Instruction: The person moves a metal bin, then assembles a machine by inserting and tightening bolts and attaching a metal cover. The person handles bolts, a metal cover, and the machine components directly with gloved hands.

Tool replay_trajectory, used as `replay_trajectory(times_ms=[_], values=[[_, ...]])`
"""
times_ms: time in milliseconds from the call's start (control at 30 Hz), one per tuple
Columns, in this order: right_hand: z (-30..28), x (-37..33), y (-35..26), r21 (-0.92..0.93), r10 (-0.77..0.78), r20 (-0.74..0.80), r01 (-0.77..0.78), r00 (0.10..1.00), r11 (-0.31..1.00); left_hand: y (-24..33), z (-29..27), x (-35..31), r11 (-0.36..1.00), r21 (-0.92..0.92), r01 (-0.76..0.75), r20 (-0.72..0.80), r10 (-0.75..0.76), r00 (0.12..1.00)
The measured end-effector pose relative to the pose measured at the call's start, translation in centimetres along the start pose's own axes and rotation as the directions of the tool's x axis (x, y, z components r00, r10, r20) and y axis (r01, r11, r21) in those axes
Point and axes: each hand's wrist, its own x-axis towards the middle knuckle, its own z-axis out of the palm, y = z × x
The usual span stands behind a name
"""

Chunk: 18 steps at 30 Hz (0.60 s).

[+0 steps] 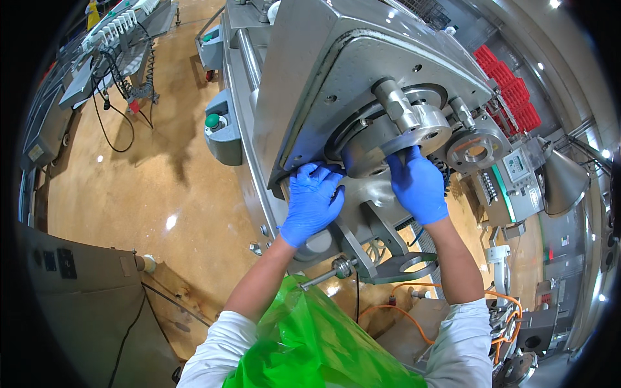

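A round steel machine head (404,139) with a shiny flange sticks out from the front plate of a large stainless machine (362,71). My right hand (418,187), in a blue glove, reaches up to its lower rim; the thumb is on the near side and the other fingertips are partly hidden. My left hand (312,202), also gloved in blue, lies with bent, slightly parted fingers against the lower edge of the front plate, left of the head. A steel bracket with a ring-shaped end (404,264) hangs below, between my forearms.
Beside the head is a second steel ring (477,152). A control panel (514,171) and steel cone (564,184) stand to the right, red crates (508,87) behind. A grey box with a green button (217,123) is on the left. Orange cables (407,317) run below.
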Motion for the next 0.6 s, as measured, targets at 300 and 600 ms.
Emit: replay_trajectory(times_ms=[300,600], values=[[-0.3,0.4,2.7,0.122,-0.075,-0.057,0.082,0.996,0.989,0.0,-0.2,0.4,0.999,-0.003,-0.032,-0.045,0.031,0.998],[-1.1,1.4,0.2,0.086,0.025,0.137,-0.037,0.99,0.996,-0.1,-0.4,0.0,1.0,0.027,0.009,0.015,-0.01,1.0]])
